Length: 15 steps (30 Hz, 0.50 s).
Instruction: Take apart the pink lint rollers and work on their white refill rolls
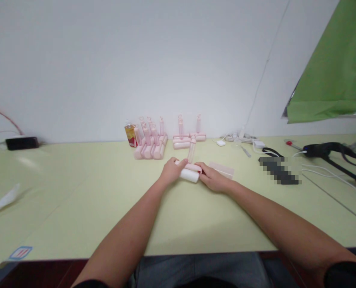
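Observation:
A lint roller (189,175) with a white roll and a pink frame lies between my two hands, its pink handle pointing away from me. My left hand (172,171) grips its left end, with the thumb on top of the pink frame. At the right end, my right hand (213,180) has its fingers closed around the frame's edge, where a small dark red spot shows. Beside my right hand lies a pale pink flat piece (222,170), partly hidden by that hand. Both palms are out of sight.
Several pink lint rollers (148,150) stand handle-up at the back, with more pink rollers (182,143) beside them. A yellow-red can (131,135) stands by the wall. On the right are a grey-bladed tool (246,151), white cables and a black headset strap (330,156).

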Available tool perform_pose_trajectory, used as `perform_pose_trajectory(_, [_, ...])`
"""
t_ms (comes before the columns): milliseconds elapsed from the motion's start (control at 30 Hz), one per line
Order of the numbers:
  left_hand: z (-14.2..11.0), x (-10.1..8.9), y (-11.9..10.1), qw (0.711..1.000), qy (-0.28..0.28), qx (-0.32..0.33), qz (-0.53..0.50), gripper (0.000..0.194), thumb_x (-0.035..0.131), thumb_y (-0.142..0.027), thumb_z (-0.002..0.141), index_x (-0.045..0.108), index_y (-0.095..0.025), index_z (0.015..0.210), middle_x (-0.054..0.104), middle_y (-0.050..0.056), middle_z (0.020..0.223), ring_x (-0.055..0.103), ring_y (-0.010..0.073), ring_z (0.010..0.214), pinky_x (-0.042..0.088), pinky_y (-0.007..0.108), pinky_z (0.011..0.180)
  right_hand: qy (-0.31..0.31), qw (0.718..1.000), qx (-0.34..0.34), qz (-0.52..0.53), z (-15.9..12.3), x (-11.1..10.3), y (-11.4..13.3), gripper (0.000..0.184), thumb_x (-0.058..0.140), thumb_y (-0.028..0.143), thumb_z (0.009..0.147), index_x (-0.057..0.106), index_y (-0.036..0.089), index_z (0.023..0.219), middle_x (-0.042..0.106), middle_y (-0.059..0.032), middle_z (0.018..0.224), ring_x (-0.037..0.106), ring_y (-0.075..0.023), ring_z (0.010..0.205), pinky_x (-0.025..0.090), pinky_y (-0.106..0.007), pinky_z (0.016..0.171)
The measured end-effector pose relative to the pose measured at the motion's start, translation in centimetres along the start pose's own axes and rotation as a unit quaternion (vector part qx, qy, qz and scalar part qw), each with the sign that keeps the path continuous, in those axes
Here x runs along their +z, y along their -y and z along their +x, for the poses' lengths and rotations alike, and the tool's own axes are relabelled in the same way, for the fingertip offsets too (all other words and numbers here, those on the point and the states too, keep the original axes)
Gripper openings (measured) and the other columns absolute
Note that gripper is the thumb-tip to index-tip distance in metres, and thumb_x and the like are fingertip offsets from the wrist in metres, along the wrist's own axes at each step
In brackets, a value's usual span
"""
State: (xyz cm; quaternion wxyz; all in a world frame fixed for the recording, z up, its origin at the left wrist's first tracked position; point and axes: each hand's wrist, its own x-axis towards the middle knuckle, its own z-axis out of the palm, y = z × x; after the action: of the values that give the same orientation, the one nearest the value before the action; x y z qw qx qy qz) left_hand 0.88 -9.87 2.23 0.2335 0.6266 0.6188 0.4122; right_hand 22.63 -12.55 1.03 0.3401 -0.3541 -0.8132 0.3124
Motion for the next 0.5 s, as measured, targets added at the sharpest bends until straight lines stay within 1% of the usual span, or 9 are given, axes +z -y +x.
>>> perform_pose_trajectory(67, [-0.1,0.5,0.6,0.997,0.019,-0.032,-0.075,0.053,0.066,-0.068,0.074,0.06,-0.016,0.086,0.061,0.003,0.067,0.052,0.0146,0.057,0.033,0.024,0.051,-0.017,0.997,0.042,0.065,0.1,0.3,-0.8,0.039,0.05,0.023,0.088,0.051,0.02,0.127,0.065,-0.0042,0.097,0.059,-0.018,0.085,0.049,-0.03,0.076])
perform_pose_trajectory(133, [-0.3,1.2,1.0,0.985,0.042,-0.055,-0.157,0.053,0.068,-0.064,0.075,0.059,-0.016,0.095,0.056,-0.001,0.063,0.046,0.0111,0.05,0.032,0.022,0.047,-0.041,0.983,0.099,0.152,0.3,0.7,-1.7,0.04,0.049,0.023,0.087,0.049,0.02,0.126,0.061,0.0002,0.081,0.057,-0.0149,0.068,0.049,-0.026,0.061])
perform_pose_trajectory(167, [-0.4,1.5,1.0,0.978,0.051,-0.059,-0.194,0.052,0.069,-0.061,0.075,0.059,-0.016,0.098,0.055,-0.002,0.063,0.045,0.01,0.049,0.032,0.021,0.046,-0.053,0.972,0.12,0.193,0.4,0.9,-2.1,0.041,0.048,0.023,0.086,0.048,0.02,0.126,0.059,0.0016,0.076,0.056,-0.014,0.063,0.049,-0.025,0.056])
perform_pose_trajectory(233, [-0.5,2.2,0.9,0.965,0.058,-0.052,-0.25,0.049,0.07,-0.055,0.076,0.058,-0.016,0.103,0.057,-0.001,0.07,0.048,0.0096,0.053,0.037,0.021,0.047,-0.077,0.957,0.132,0.245,0.6,1.3,-2.6,0.041,0.05,0.023,0.083,0.047,0.021,0.124,0.058,0.0019,0.076,0.057,-0.0134,0.062,0.051,-0.024,0.054])
perform_pose_trajectory(300, [-0.7,2.5,0.5,0.955,0.054,-0.036,-0.289,0.046,0.07,-0.051,0.078,0.057,-0.016,0.104,0.062,0.003,0.083,0.056,0.0114,0.066,0.045,0.021,0.055,-0.094,0.954,0.129,0.254,0.7,1.7,-2.8,0.039,0.052,0.023,0.082,0.048,0.021,0.121,0.06,0.0007,0.082,0.059,-0.0125,0.063,0.054,-0.025,0.056])
perform_pose_trajectory(367, [-0.9,2.6,0.1,0.944,0.063,-0.024,-0.324,0.044,0.069,-0.049,0.079,0.055,-0.017,0.105,0.063,0.005,0.094,0.06,0.0138,0.078,0.051,0.024,0.065,-0.108,0.957,0.124,0.237,0.6,2.0,-2.7,0.036,0.052,0.024,0.083,0.048,0.022,0.119,0.061,-0.0002,0.088,0.06,-0.0113,0.061,0.055,-0.026,0.057])
perform_pose_trajectory(433, [-1.0,2.3,-0.2,0.935,0.089,-0.013,-0.344,0.044,0.068,-0.048,0.079,0.052,-0.018,0.106,0.061,0.004,0.096,0.06,0.0149,0.082,0.053,0.027,0.069,-0.116,0.963,0.12,0.212,0.5,2.1,-2.4,0.035,0.05,0.024,0.084,0.049,0.023,0.118,0.061,-0.0002,0.09,0.059,-0.0108,0.058,0.054,-0.026,0.055])
perform_pose_trajectory(500, [-1.0,1.8,-0.4,0.938,0.114,0.007,-0.329,0.045,0.068,-0.048,0.079,0.05,-0.018,0.108,0.06,0.003,0.095,0.059,0.0145,0.081,0.052,0.026,0.068,-0.114,0.968,0.118,0.189,0.3,2.2,-2.1,0.036,0.048,0.022,0.083,0.049,0.023,0.12,0.061,0.0011,0.084,0.057,-0.0112,0.056,0.051,-0.025,0.053])
